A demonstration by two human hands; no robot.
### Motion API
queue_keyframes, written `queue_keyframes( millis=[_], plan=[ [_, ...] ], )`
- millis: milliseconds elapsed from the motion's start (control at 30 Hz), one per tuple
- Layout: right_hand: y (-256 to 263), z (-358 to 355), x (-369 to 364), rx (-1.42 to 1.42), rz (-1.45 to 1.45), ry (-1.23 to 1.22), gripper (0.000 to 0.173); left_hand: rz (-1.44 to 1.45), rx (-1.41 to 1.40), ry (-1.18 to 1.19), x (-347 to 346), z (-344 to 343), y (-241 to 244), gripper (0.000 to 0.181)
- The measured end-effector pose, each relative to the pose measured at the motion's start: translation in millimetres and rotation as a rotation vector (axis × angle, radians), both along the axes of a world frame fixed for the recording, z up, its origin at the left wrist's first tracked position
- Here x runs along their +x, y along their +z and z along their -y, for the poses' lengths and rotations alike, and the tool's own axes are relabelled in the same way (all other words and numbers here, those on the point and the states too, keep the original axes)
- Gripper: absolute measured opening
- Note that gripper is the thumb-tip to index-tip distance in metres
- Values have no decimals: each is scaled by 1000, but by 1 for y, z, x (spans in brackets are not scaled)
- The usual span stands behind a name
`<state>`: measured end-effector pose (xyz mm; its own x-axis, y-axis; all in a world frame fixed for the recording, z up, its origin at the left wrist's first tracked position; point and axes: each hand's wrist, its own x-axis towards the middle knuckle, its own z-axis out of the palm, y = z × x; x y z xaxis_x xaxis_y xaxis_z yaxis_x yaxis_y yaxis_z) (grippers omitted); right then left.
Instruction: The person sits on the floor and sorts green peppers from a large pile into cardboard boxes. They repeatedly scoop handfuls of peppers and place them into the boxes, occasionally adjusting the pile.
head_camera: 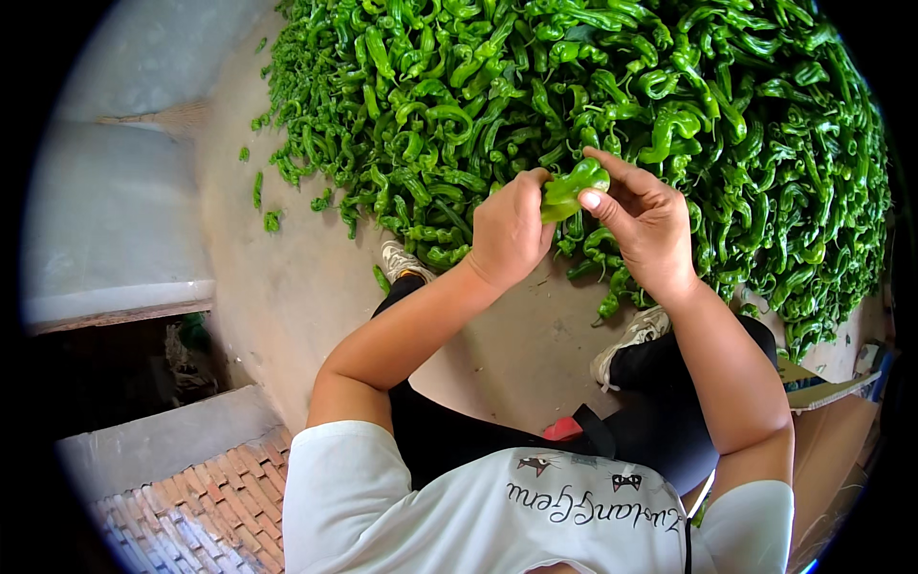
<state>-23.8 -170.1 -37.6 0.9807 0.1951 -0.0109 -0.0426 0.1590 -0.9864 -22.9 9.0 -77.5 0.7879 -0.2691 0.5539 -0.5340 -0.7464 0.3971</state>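
A green pepper (574,190) is held up between my two hands, over the near edge of a large heap of green peppers (459,115). The fingers of my left hand (510,228) wrap round its left end. My right hand (642,215) pinches the other end between thumb and index finger. The part of the pepper inside my left hand is hidden. Below my hands, a few peppers (609,301) lie at the heap's edge on the concrete floor.
My shoes (405,262) rest on the floor (301,287) at the heap's edge. Several loose peppers (271,220) lie to the left. A straw broom (161,117) is near the left wall, above a dark opening (122,366). An open cardboard box (832,438) stands at right.
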Motion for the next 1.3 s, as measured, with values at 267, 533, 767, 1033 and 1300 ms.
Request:
queue_keyframes(
  millis=[267, 533, 767, 1033, 1300],
  plan=[
    [22, 12, -17, 192, 11, 10, 27, 19, 83, 93, -44, 16, 39, 42],
    [36, 18, -32, 315, 74, 67, 25, 29, 62, 139, -63, 26, 70, 43],
    [25, 19, -23, 274, -226, 220, 27, -115, 239, 285, -88, -46, 48, 41],
    [25, 42, -19, -40, -26, 155, 25, -1260, 706, 1168, -254, -386, -8, 50],
    [28, 36, -1, -193, 33, 29, 29, -1277, 845, 974, -185, -412, -47, 52]
  ],
)
